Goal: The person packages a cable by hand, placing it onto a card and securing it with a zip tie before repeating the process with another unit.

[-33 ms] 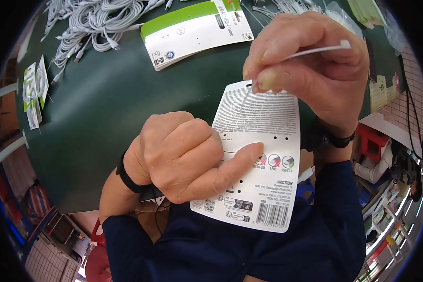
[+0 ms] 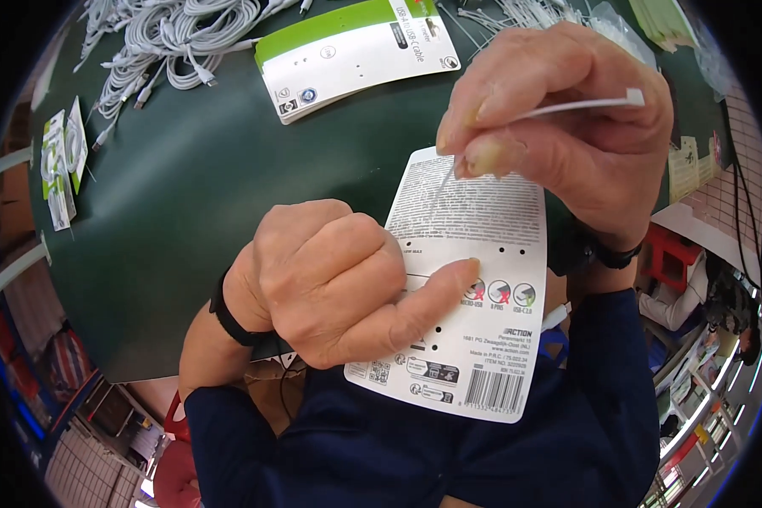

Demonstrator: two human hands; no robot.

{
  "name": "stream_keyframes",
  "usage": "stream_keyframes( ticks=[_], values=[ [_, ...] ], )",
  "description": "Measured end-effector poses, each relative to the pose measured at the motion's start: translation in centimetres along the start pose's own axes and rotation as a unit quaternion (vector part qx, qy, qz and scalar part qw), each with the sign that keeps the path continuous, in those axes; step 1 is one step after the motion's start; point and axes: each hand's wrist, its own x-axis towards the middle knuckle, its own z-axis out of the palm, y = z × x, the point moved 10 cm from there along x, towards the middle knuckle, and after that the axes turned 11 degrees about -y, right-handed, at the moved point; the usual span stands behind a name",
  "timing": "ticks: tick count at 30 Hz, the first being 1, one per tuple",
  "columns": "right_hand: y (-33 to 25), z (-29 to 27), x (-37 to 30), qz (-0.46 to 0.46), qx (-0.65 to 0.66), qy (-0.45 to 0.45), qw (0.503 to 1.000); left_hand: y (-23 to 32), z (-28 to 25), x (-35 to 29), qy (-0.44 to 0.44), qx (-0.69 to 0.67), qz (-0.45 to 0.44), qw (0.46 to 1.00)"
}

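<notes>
My left hand (image 2: 334, 284) is closed on the left edge of a white printed packaging card (image 2: 499, 343), its thumb lying across the front. The card shows small print, black dots, little round icons and a barcode, and is tilted over my lap. Above the card's top edge, my right hand (image 2: 571, 127) pinches a thin white cable tie (image 2: 580, 106) between thumb and fingertips. The tie's square head sticks out to the right, while its thin tail hangs in front of the card. A white cable end (image 2: 556, 316) peeks out beside the card's right edge; the rest is hidden.
On the dark green table (image 2: 161, 288) lie coiled white cables (image 2: 195, 42) at the far left. A stack of green-and-white cards (image 2: 347, 68) is beside them, with loose cable ties (image 2: 529, 12) further right. Packed cables (image 2: 62, 165) sit at the left edge.
The card and my right hand with the cable tie have shifted slightly to the right and down. My left hand has hardly moved.
</notes>
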Motion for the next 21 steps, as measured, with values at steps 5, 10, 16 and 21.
stream_keyframes(
  ticks=[5,10,16,21],
  values=[
    [-0.5,1.4,0.5,-0.019,0.019,-0.042,0.999,0.4,-0.1,-0.1,0.007,0.005,0.003,1.000],
    [-1.1,2.5,0.9,-0.040,-0.015,-0.099,0.994,0.6,-0.2,-0.1,0.009,0.000,0.004,1.000],
    [-0.1,2.6,0.4,-0.007,0.005,-0.076,0.997,0.5,-0.3,-0.1,0.014,0.000,0.002,1.000],
    [1.8,2.2,-0.5,0.232,0.086,0.048,0.968,0.5,-0.5,0.0,0.017,0.007,0.004,1.000]
  ],
)
